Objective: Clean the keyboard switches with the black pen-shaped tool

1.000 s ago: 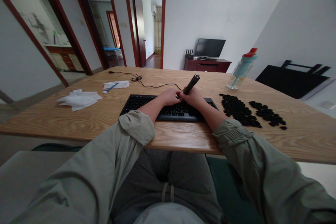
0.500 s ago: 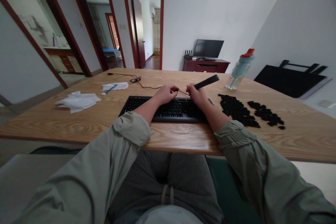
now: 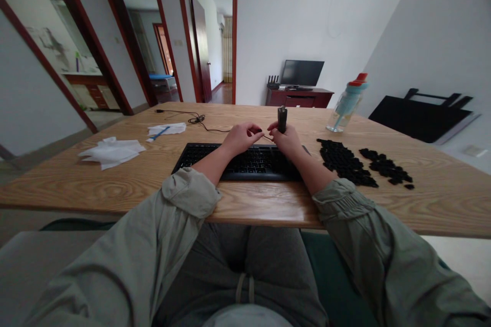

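A black keyboard [image 3: 253, 161] lies near the front of the wooden table, under my forearms. At its back edge, my left hand [image 3: 242, 138] has thumb and forefinger pinched together on a small black piece [image 3: 261, 132], too small to name. My right hand [image 3: 284, 139] is closed round a black stick-like handle [image 3: 282, 118] that stands upright out of the fist; its working end is hidden. Between the fingertips of both hands runs a thin dark line, perhaps part of the black cable [image 3: 215, 129] coming from the left.
Many black keycaps [image 3: 341, 161] lie right of the keyboard, with a smaller group [image 3: 385, 165] beyond. A water bottle [image 3: 346, 104] stands behind them. White tissues [image 3: 113, 152] and a blue-handled stick [image 3: 159, 133] lie on the left. The wooden table [image 3: 153, 189] ends near my lap.
The handle in my right hand has swung from leaning right to nearly upright. My left hand stays in about the same place, still pinching. The view has shifted slightly.
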### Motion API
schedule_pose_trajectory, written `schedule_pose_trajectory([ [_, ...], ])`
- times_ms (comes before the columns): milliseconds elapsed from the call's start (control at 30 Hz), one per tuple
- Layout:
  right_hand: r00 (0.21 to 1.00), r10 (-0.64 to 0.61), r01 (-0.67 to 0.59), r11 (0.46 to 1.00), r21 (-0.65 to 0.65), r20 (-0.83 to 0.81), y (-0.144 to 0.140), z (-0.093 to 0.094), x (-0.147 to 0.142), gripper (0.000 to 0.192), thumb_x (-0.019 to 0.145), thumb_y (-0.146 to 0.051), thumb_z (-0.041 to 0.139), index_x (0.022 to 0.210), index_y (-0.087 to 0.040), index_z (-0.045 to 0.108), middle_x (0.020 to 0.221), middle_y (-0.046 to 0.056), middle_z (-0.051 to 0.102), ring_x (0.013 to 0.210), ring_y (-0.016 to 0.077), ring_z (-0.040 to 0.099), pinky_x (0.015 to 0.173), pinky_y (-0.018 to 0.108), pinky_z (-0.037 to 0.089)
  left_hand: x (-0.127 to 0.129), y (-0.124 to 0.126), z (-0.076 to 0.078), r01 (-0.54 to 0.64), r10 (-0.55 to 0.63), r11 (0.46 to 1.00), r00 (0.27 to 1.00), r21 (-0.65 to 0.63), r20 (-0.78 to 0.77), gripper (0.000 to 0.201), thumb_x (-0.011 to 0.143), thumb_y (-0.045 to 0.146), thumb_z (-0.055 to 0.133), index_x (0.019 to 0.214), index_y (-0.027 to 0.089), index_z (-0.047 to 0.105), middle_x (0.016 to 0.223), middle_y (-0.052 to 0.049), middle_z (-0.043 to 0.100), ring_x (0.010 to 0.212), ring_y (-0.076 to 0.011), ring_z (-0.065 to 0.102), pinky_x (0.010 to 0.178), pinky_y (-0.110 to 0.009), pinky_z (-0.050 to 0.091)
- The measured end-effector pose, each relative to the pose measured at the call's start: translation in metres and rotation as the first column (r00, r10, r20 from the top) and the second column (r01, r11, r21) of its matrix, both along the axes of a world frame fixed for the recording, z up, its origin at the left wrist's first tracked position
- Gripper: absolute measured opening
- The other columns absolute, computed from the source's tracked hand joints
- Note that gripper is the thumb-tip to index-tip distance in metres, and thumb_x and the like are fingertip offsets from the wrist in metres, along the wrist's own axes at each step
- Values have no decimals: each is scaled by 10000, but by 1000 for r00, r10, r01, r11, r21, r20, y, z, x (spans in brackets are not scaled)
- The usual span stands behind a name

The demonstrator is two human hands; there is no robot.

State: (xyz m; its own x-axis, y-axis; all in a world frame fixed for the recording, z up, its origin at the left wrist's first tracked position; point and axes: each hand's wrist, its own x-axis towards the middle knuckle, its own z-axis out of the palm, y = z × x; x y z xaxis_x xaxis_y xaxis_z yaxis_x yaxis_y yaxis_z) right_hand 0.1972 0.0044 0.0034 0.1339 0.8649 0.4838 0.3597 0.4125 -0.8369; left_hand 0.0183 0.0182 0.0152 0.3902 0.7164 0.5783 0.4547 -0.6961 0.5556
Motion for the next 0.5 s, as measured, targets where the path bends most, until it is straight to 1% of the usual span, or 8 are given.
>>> schedule_pose_trajectory([
  [133, 994, 44, -54, 994, 97, 102, -11, 7, -9, 271, 766, -388, 544, 838, -155, 662, 732, 31, 616, 673, 168, 545, 654, 311, 437, 0, -4, 3, -26, 25, 997, 1000, 79, 13, 306, 836, 435, 633, 929, 156, 716, 828, -48, 730, 656, -120, 611, 623, -238, 450],
  [233, 985, 39, -64, 987, 147, 169, -18, 12, -14, 336, 791, -453, 581, 856, -142, 691, 749, 39, 642, 709, 176, 563, 672, 302, 436, -1, -9, 6, -59, 65, 982, 997, 178, -28, 250, 851, 397, 624, 908, 173, 718, 815, -39, 725, 670, -131, 618, 657, -252, 454],
  [300, 980, 45, -72, 988, 139, 192, -22, 15, -18, 360, 790, -470, 604, 880, -138, 710, 755, 41, 655, 715, 180, 571, 670, 295, 435, 0, -12, 9, -86, 104, 964, 993, 253, -58, 198, 855, 346, 622, 908, 182, 718, 823, -38, 720, 701, -142, 624, 700, -267, 461],
  [367, 977, 66, -92, 989, 118, 204, -26, 19, -20, 368, 794, -471, 612, 901, -138, 725, 769, 44, 669, 723, 184, 578, 675, 294, 438, 1, -16, 10, -99, 126, 948, 990, 304, -69, 174, 854, 294, 618, 951, 190, 717, 856, -39, 719, 741, -149, 628, 742, -275, 465],
  [433, 973, 87, -110, 989, 97, 211, -32, 26, -21, 364, 797, -465, 620, 921, -143, 734, 793, 49, 681, 738, 188, 584, 686, 297, 443, 2, -20, 12, -90, 117, 944, 991, 318, -68, 207, 857, 264, 607, 1028, 202, 706, 911, -38, 720, 763, -144, 627, 765, -270, 467],
  [500, 968, 68, -91, 992, 84, 242, -40, 36, -15, 363, 791, -474, 638, 914, -148, 738, 767, 45, 672, 717, 182, 573, 673, 297, 440, 3, -24, 13, -69, 94, 949, 993, 308, -66, 259, 867, 284, 597, 1099, 208, 682, 949, -37, 720, 757, -134, 621, 766, -262, 471],
])
